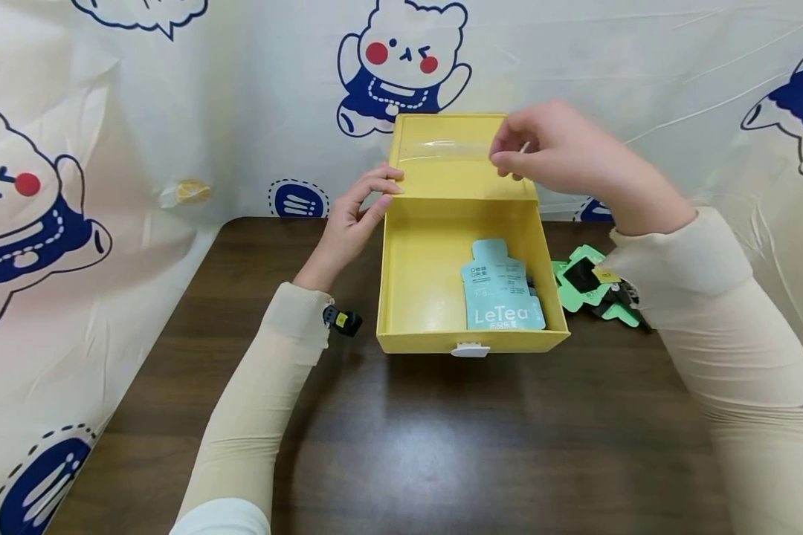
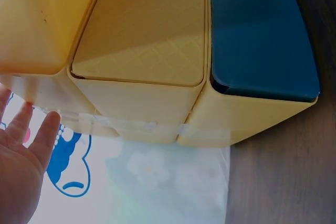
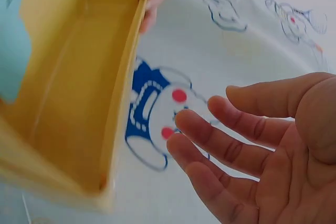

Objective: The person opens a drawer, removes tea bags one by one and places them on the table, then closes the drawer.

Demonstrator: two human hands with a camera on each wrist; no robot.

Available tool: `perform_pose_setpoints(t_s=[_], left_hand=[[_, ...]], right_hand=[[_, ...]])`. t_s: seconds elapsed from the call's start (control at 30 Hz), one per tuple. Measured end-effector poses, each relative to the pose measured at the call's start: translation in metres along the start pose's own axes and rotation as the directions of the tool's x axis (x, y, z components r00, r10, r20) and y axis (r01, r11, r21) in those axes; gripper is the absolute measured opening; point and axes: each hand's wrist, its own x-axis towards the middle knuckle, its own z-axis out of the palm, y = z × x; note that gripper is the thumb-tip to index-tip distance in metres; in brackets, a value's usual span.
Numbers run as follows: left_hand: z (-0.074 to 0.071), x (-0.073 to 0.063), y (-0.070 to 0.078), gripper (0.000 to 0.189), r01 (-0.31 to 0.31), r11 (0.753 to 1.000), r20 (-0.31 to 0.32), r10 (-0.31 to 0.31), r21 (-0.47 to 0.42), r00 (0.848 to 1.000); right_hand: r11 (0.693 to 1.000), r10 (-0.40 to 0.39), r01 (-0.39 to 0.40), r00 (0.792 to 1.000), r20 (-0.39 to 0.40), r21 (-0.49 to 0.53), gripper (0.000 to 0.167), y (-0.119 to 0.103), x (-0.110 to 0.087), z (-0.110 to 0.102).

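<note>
A yellow drawer unit [image 1: 465, 178] stands at the back of the dark table, its top drawer [image 1: 421, 275] pulled forward. A teal LeTea pouch [image 1: 502, 297] lies inside on the right, partly covering another small item. My left hand [image 1: 351, 223] touches the unit's left side near the top, fingers extended; its fingers [image 2: 44, 135] show beside the casing in the left wrist view. My right hand [image 1: 555, 145] hovers over the unit's top right. In the right wrist view its fingers [image 3: 226, 145] are loosely bent, with nothing between them.
Below the top drawer are a yellow drawer [image 2: 142, 30] and a blue one [image 2: 262, 40]. Clear tape [image 1: 442, 148] crosses the unit's top. Green and black packets [image 1: 578, 279] lie right of it. A patterned white curtain [image 1: 281, 96] hangs behind.
</note>
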Motion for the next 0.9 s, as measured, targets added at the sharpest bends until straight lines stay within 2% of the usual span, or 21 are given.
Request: perform_pose_setpoints(t_s=[0.1, 0.23, 0.33, 0.4, 0.53, 0.6, 0.7, 0.9], left_hand=[[0.001, 0.001, 0.0, 0.019, 0.022, 1.0, 0.003, -0.022, 0.001, 1.0], [0.001, 0.003, 0.0, 0.019, 0.041, 0.999, 0.002, -0.041, 0.0, 0.999], [0.001, 0.003, 0.001, 0.019, 0.044, 0.999, 0.002, -0.044, 0.0, 0.999], [0.001, 0.003, 0.001, 0.019, 0.039, 0.999, 0.001, -0.039, 0.002, 0.999], [0.001, 0.002, 0.001, 0.019, 0.032, 0.999, 0.002, -0.032, 0.009, 0.999], [0.0, 0.001, 0.001, 0.019, 0.032, 0.999, 0.0, -0.032, 0.011, 0.999], [0.0, 0.001, 0.0, 0.019, 0.029, 0.999, -0.002, -0.029, 0.014, 1.0], [0.0, 0.0, 0.0, 0.018, 0.012, 1.0, -0.003, -0.012, 0.005, 1.0]], right_hand=[[0.998, -0.061, 0.061, 0.996, 0.059, -0.006, 0.023, -0.01, 0.004, 0.005], [0.991, -0.125, 0.132, 0.981, 0.151, -0.036, 0.022, -0.021, 0.01, 0.014], [0.98, -0.162, 0.184, 0.957, 0.242, -0.073, 0.024, -0.025, 0.014, 0.021], [0.973, -0.176, 0.214, 0.928, 0.327, -0.084, 0.025, -0.025, 0.017, 0.026], [0.97, -0.138, 0.218, 0.862, 0.488, -0.111, 0.029, -0.024, 0.018, 0.037], [0.972, -0.099, 0.197, 0.838, 0.537, -0.129, 0.032, -0.024, 0.018, 0.041], [0.975, -0.06, 0.172, 0.82, 0.57, -0.144, 0.035, -0.025, 0.016, 0.043], [0.976, -0.006, 0.135, 0.804, 0.594, -0.173, 0.037, -0.026, 0.015, 0.046]])
